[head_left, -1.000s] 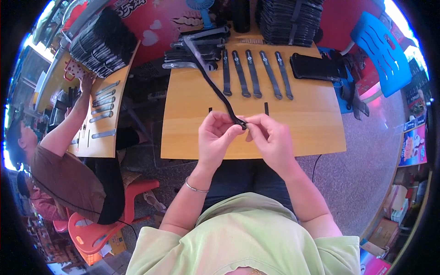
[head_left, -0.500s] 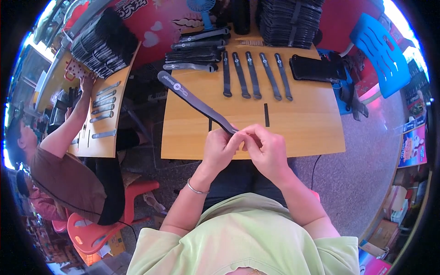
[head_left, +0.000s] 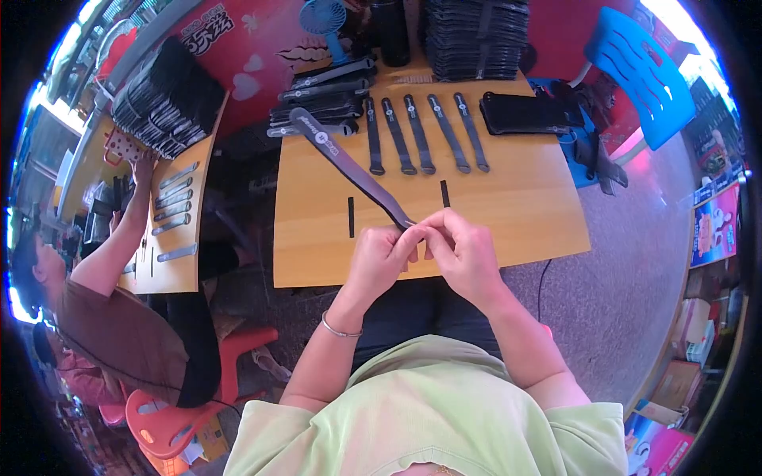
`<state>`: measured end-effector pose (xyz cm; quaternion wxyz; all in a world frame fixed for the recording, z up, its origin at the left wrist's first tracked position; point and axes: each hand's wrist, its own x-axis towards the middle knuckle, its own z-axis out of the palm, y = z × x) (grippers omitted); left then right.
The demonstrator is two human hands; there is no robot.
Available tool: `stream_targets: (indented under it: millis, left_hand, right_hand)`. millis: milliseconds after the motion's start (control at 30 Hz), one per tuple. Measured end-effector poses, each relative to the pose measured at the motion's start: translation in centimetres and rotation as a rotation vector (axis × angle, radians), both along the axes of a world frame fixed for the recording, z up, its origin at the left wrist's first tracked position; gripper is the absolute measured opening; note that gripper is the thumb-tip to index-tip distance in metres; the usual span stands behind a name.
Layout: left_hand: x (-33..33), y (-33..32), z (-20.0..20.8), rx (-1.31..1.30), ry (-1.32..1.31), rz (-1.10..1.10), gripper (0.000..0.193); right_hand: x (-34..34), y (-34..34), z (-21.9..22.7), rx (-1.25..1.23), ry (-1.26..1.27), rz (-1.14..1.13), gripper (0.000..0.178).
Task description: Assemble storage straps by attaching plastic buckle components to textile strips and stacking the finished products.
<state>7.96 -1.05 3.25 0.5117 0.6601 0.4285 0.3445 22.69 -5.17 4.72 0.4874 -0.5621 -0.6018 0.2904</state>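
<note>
A long dark grey strap (head_left: 353, 172) with a rounded, printed end slants up and to the left from my hands. My left hand (head_left: 377, 262) is closed on its near end, with a bracelet on that wrist. My right hand (head_left: 463, 252) pinches the same end, fingertips meeting those of the left. The exact spot between the fingertips is hidden. Both hands are just over the front edge of the wooden table (head_left: 508, 210). Beyond them several similar straps (head_left: 421, 139) lie side by side, and two short black strips (head_left: 445, 193) are on the tabletop.
Piled straps (head_left: 325, 99) lie at the table's back left, near a blue fan (head_left: 323, 20). A tall black stack (head_left: 476, 40) and a black pouch (head_left: 524, 114) are at the back right. A blue chair (head_left: 643, 75) stands beyond. Another person (head_left: 111, 317) works at a table on the left.
My view has shifted slightly, so the table and its straps appear a little further left. The held strap's far end has swung slightly rightward; both hands keep their grip.
</note>
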Motion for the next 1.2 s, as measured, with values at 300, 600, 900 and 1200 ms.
stream_targets:
  millis: [300,600,900,1200]
  left_hand:
    - [-1.4,0.0,0.5,-0.021,0.061,-0.066,0.043]
    - [-5.7,-4.2,-0.4,-0.157,0.275,-0.338,0.039]
    - [-7.1,-2.9,-1.0,-0.158,-0.292,0.202,0.029]
    - [-11.6,-2.0,-1.1,-0.514,-0.900,0.434,0.021]
  right_hand:
    - [-0.2,0.6,0.3,0.058,-0.073,-0.009,0.009]
    - [1.5,4.2,4.5,0.270,-0.266,-0.214,0.006]
    - [-4.0,0.3,5.8,0.330,-0.761,0.379,0.010]
    - [-5.2,1.4,5.6,-0.002,-0.612,0.324,0.047]
